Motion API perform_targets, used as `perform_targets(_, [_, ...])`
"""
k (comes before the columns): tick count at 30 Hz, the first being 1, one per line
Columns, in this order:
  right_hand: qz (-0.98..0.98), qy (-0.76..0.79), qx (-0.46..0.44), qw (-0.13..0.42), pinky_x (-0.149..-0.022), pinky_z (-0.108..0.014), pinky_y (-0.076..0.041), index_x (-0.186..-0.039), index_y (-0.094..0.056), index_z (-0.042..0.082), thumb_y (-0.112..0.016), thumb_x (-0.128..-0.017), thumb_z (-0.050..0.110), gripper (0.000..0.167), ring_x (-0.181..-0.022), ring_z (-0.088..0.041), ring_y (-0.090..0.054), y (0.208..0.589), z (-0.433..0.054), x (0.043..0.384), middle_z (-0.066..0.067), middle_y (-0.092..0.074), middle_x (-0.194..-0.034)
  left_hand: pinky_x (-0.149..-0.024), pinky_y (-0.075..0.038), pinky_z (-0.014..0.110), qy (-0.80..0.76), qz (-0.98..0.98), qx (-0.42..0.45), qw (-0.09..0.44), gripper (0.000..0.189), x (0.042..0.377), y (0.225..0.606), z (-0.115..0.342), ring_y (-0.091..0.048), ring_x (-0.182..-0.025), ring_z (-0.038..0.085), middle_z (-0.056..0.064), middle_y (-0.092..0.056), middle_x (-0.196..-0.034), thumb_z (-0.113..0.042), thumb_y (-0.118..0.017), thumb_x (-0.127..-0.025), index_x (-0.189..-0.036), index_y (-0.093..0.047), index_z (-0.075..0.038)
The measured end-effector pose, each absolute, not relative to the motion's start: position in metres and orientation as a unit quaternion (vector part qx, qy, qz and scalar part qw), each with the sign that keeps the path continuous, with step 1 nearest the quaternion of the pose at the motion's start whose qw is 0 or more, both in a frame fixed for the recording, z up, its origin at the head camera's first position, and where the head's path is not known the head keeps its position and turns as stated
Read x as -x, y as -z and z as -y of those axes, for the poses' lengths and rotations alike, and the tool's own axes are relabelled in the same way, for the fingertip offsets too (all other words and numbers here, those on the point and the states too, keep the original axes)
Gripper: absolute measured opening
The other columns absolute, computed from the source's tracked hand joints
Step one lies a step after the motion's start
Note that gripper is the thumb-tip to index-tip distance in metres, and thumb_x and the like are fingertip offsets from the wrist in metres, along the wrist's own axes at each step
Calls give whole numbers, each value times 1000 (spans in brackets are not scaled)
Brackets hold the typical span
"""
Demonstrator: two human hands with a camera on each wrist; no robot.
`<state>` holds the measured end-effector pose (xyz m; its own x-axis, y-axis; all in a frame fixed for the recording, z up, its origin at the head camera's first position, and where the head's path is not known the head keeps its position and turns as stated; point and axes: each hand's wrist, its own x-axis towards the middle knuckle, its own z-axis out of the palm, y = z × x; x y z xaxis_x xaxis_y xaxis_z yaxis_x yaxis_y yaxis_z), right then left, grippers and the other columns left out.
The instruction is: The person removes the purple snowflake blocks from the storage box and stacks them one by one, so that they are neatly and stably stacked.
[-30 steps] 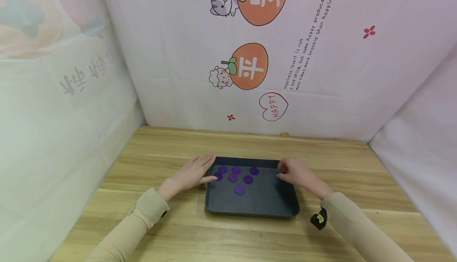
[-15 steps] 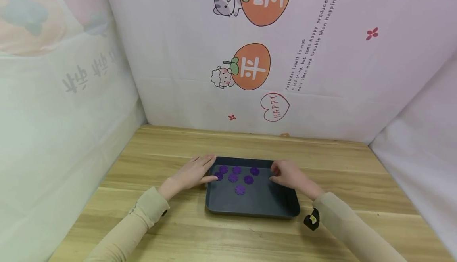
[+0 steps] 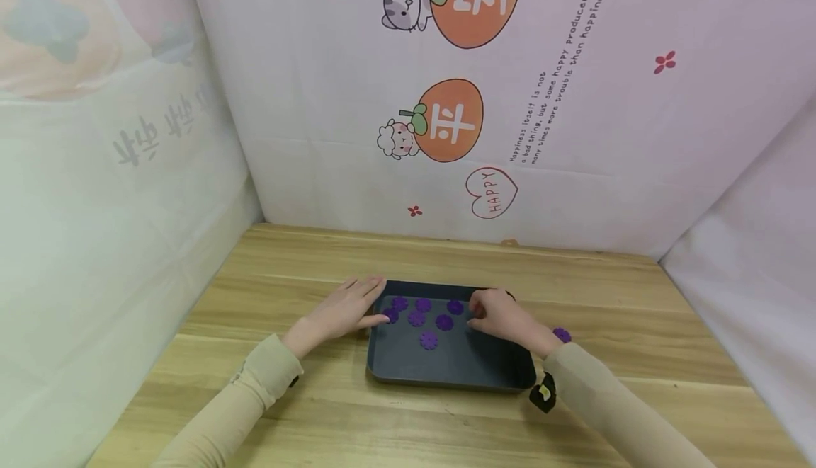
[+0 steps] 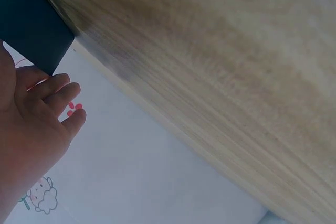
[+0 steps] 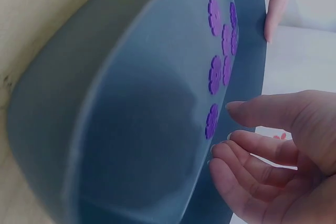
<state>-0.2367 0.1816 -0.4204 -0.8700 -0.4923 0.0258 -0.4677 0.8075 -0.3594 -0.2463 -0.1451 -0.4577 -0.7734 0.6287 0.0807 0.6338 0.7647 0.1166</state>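
A dark grey tray [image 3: 446, 370] sits on the table with several purple flower-shaped discs [image 3: 428, 341] lying in its left and middle part. My left hand [image 3: 339, 312] rests on the tray's far left corner, fingers straight, the thumb reaching over the side near a disc. The left wrist view shows the fingers against the tray's corner. My right hand [image 3: 506, 318] hovers over the tray's right part, thumb and loosely bent fingers apart. In the right wrist view nothing shows between them; the nearest disc [image 5: 211, 121] lies just beyond the thumb tip.
One more purple disc [image 3: 562, 335] lies on the wooden table [image 3: 306, 411] to the right of the tray, partly behind the right forearm. A white printed cloth [image 3: 344, 100] hangs behind the table, and cloth also covers both sides.
My right hand has moved left over the tray, toward the discs, uncovering the disc on the table at right. The left hand, tray and discs in the tray have stayed put.
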Motion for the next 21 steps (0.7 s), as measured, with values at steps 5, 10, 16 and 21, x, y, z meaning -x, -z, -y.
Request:
perform_targets(5, [-947, 184, 263, 33, -63, -29, -57, -90, -68, -1, -78, -81, 6, 15, -71, -13, -65, 423, -176, 237, -9, -72, -81, -123, -28, 53, 72, 939, 337, 18, 79, 246, 457, 145, -37, -148, 31, 17, -36, -159, -56, -48, -99, -154, -32, -2])
perform_targets(10, [-945, 187, 264, 39, -63, -28, -56, -89, -68, 1, -79, -81, 7, 16, -71, -13, -65, 424, -172, 238, -9, -72, -81, -123, -28, 53, 68, 939, 336, 18, 79, 246, 458, 145, -36, -148, 30, 16, -36, -159, -56, -47, -99, -155, -32, -2])
perform_targets(16, [-945, 190, 263, 47, -62, -26, -56, -90, -68, 0, -80, -80, 7, 17, -71, -11, -64, 427, -167, 238, -9, -71, -82, -124, -27, 52, 69, 940, 334, 12, 79, 246, 458, 145, -35, -149, 30, 15, -34, -160, -56, -47, -100, -155, -31, -3])
perform_targets(21, [-947, 183, 260, 49, -62, -26, -55, -90, -69, 0, -81, -79, 7, 17, -70, -10, -63, 430, -163, 239, -7, -71, -81, -124, -27, 52, 71, 940, 334, 13, 79, 246, 458, 145, -36, -149, 30, 16, -35, -160, -56, -47, -99, -155, -31, -2])
